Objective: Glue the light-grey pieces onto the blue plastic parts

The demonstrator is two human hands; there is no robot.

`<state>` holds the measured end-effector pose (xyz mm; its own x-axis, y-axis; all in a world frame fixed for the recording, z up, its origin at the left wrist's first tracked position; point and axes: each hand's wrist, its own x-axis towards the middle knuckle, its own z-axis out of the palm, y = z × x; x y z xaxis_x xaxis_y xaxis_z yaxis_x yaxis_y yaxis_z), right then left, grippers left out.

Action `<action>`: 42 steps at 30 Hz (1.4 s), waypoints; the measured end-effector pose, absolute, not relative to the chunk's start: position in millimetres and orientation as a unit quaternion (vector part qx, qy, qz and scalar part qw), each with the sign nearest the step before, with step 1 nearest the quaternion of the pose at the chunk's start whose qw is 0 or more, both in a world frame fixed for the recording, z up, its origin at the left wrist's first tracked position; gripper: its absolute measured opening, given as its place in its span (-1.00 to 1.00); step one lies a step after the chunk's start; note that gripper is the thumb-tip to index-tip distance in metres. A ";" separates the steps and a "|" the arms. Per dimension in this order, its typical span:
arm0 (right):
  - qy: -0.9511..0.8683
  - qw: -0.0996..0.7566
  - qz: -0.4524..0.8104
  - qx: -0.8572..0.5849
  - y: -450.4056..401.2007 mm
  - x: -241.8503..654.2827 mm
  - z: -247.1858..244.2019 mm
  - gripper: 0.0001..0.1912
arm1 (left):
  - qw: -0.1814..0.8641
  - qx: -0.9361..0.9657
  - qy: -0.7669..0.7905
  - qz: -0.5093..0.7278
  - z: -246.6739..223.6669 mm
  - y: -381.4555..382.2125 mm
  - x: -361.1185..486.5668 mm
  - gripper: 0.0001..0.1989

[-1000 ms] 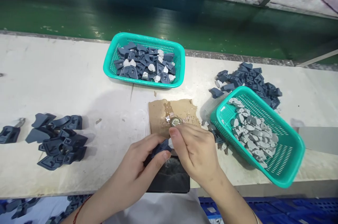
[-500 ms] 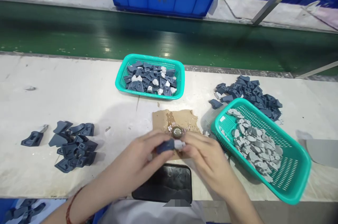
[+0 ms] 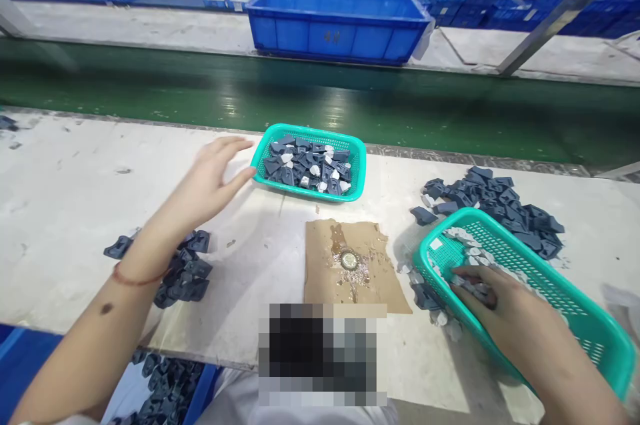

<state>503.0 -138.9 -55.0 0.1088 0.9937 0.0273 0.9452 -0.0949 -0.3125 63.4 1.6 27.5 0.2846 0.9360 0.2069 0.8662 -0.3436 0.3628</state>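
Note:
My left hand (image 3: pixel 215 175) is open, its fingers stretched toward the left rim of a small green basket (image 3: pixel 310 195); nothing shows in it. That basket holds dark blue-grey plastic parts (image 3: pixel 300 158), several with whitish pieces on them. Inside the larger green basket (image 3: pixel 595 338) at right, my right hand (image 3: pixel 505 308) has thumb and fingers curled round a light grey plastic piece (image 3: pixel 479 289) among many others. Its fingertips are partly hidden by the pieces. Between the hands lies brown cardboard (image 3: pixel 320 278) with a small round metal-rimmed item (image 3: pixel 349 260) on wet, glittery stains.
Dark parts are heaped behind the right basket (image 3: pixel 490 201) and under my left forearm (image 3: pixel 187 278). A blue bin (image 3: pixel 165 405) of dark parts sits below the table edge. Past the green belt (image 3: pixel 175 91) stands a large blue crate (image 3: pixel 340 38). Pixelation covers the front middle.
My hands have parted from over the cardboard. The left went to the small basket and no longer shows the dark part; the right moved into the large basket. The view has tilted up.

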 end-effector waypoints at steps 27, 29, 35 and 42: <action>-0.376 0.501 0.532 -0.569 -124.7 376.7 -41.6 -0.79 | 0.194 0.716 0.664 -0.094 9.2 -58.9 -1.8 -0.67; -0.391 0.503 0.517 -0.572 -123.5 372.5 -42.9 -0.82 | 0.185 0.740 0.641 -0.085 5.2 -60.1 -2.3 -0.65; -0.449 0.474 0.472 -0.591 -123.7 365.1 -41.8 -0.81 | 0.129 0.777 0.616 -0.034 -3.8 -63.1 -8.0 -0.60; -0.443 0.476 0.465 -0.600 -122.8 358.6 -41.4 -0.80 | 0.135 0.681 0.711 0.113 10.3 -84.5 21.9 -0.75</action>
